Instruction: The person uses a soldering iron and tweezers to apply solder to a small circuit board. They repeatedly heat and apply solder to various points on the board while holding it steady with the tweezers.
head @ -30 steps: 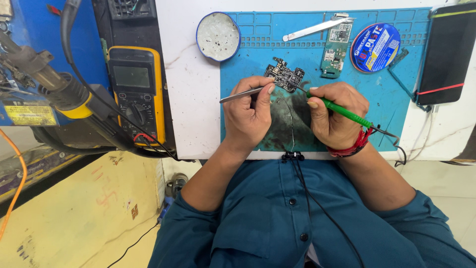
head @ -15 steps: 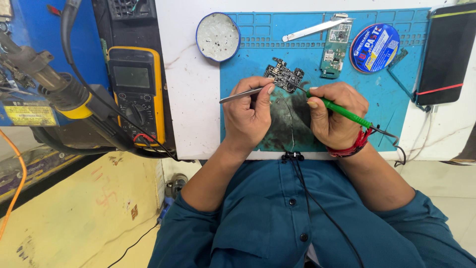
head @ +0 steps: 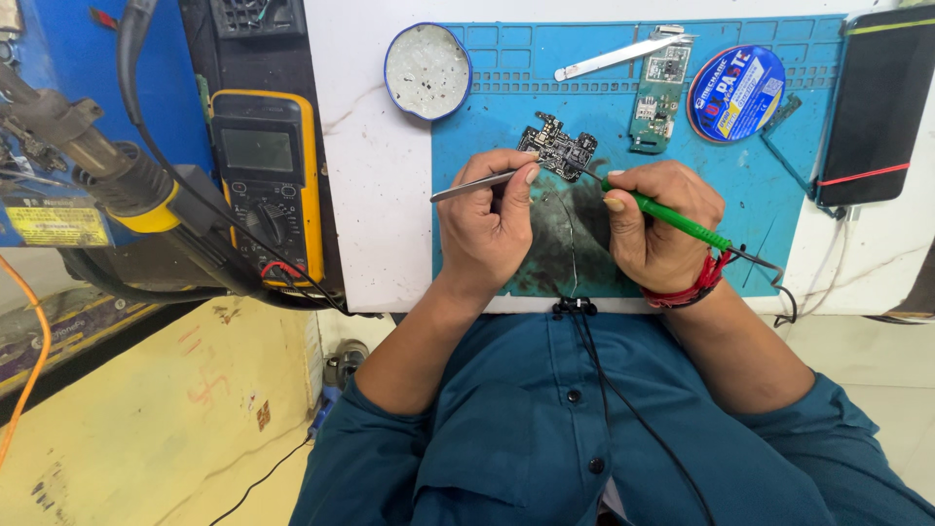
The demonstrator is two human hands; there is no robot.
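A small dark circuit board lies on the blue work mat. My left hand grips metal tweezers, whose tips reach toward the board's near edge. A green-handled soldering iron sits in my right hand, its tip pointing at the board's right side. A red thread band circles my right wrist. Both hands rest on the stained middle of the mat, just below the board.
A round tin of flux, a flat metal pry tool, a green circuit board and a round blue paste tub lie at the back. A black phone is on the right, a yellow multimeter and hot-air nozzle on the left.
The circuit board and both hands have stayed nearly in place; the tweezers and iron tip shifted only slightly at the board.
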